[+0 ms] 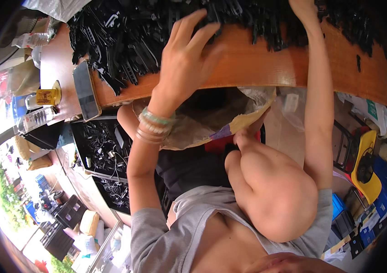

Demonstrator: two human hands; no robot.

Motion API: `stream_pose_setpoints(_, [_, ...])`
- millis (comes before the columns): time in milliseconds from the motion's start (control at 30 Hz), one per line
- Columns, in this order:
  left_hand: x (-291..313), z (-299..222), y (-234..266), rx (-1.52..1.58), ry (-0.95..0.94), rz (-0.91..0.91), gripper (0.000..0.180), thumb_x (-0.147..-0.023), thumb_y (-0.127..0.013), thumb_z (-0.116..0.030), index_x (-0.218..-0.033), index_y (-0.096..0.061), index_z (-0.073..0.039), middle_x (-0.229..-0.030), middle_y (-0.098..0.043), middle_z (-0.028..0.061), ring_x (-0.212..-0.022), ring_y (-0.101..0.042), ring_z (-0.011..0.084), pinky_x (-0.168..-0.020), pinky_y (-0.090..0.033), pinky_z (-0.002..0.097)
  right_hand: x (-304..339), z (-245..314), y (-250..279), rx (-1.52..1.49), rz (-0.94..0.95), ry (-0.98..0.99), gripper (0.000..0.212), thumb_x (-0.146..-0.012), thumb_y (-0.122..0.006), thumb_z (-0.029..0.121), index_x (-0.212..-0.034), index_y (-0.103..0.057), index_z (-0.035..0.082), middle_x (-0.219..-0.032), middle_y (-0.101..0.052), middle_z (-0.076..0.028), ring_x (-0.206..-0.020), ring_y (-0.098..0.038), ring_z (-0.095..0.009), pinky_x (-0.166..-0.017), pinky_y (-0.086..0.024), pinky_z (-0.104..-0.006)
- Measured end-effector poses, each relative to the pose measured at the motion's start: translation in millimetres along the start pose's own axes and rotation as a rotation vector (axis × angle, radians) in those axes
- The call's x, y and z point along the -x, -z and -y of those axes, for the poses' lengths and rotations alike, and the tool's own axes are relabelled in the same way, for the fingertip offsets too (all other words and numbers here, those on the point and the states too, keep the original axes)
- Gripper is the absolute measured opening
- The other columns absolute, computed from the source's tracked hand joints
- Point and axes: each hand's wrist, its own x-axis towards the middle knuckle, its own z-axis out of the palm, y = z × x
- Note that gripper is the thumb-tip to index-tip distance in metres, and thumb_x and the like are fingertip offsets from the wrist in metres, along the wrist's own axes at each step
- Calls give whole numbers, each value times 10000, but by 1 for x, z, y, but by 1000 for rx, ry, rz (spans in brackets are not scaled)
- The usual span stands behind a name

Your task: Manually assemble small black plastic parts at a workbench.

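A wide heap of black plastic parts (129, 41), many of them long and thin, covers the far side of the brown wooden table (266, 61). My left hand (184, 61) is raised over the near edge of this heap, its fingers apart and nothing seen in them. Bracelets (154, 123) circle that wrist. Farther right, my right hand (305, 9) reaches to the heap at the top edge of the picture, where its fingers are cut off from sight. Below the table edge, a sack (243, 120) with a pale lining gapes open by my lap.
A dark phone (87, 91) lies at the table's left end, near a yellow box (48, 97) and a clear bottle (32, 40). Black trays (100, 145) of small parts stand below left. To the right are a yellow chair-like object (365, 166) and blue bins (380, 182).
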Motion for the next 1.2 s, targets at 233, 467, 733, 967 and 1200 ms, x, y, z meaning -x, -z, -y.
stream_pose_setpoints(233, [-38, 11, -33, -240, -188, -25, 483, -759, -550, 33, -1238, -488, 20, -1151, -534, 212, -1013, -547, 375, -849, -485, 420, 46, 61, -13, 235, 18, 175, 402, -861, -644, 374, -1147, -606, 94, -1202, -539, -121, -1214, -434, -326, -967, -385, -498])
stream_pose_setpoints(467, [-14, -4, -41, -89, -3, 43, 503, -668, -536, 90, -1149, -591, -46, -1257, -530, 152, -1179, -466, 366, -1012, -371, 479, 82, 78, 6, 261, 1, 207, 328, -858, -653, 271, -1123, -614, 82, -1191, -547, -116, -1195, -442, -335, -934, -384, -505])
stream_pose_setpoints(733, [-70, 12, -41, -269, 77, -29, 463, -767, -542, 33, -1227, -494, 15, -1135, -532, 217, -986, -561, 364, -818, -498, 408, 75, 61, 53, -277, 29, 182, 329, -904, -563, 75, -1228, -559, 17, -1260, -555, -179, -1174, -529, -308, -965, -426, -348])
stream_pose_setpoints(967, [-84, 36, -57, -469, 195, 95, 212, -813, -616, -180, -966, -656, -39, -928, -631, 118, -754, -645, 314, -623, -511, 402, 35, -124, 132, 823, -154, -142, 400, -833, -654, 421, -1142, -655, 166, -1146, -634, -135, -1036, -611, -309, -867, -474, -387])
stream_pose_setpoints(1200, [-84, 29, -45, -142, 181, -173, 136, -821, -663, -135, -893, -639, -23, -768, -632, 78, -626, -613, 187, -570, -481, 304, 28, -231, 181, 548, -3, -515, 479, -822, -654, 490, -1095, -682, 97, -1070, -680, -122, -1009, -630, -286, -886, -475, -373])
